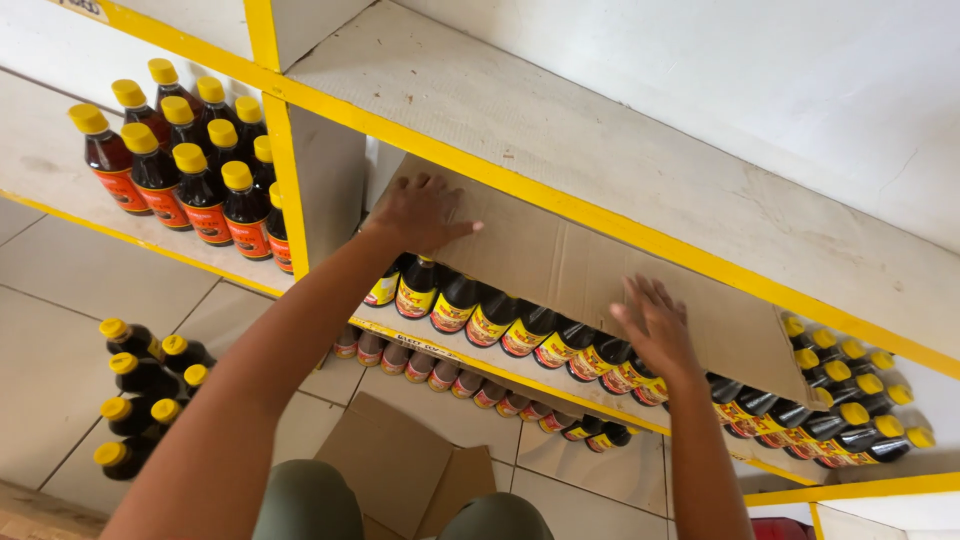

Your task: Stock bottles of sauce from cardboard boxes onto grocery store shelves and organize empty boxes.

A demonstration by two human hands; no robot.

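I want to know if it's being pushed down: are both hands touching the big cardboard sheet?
Touching. The head view shows the left hand and right hand pressed flat on the cardboard sheet.

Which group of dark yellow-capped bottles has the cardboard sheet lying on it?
The row on the middle shelf under both hands. The flat brown cardboard sheet covers their caps; the upper-left shelf bottles and the floor cluster are uncovered.

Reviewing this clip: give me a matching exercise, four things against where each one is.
1 left hand
2 right hand
3 cardboard sheet
4 loose bottles

a standing on the floor tiles
b flat on the sheet's left end
c lying over a row of bottles on the shelf
d on the sheet's near edge, further right

Pairs: 1-b, 2-d, 3-c, 4-a
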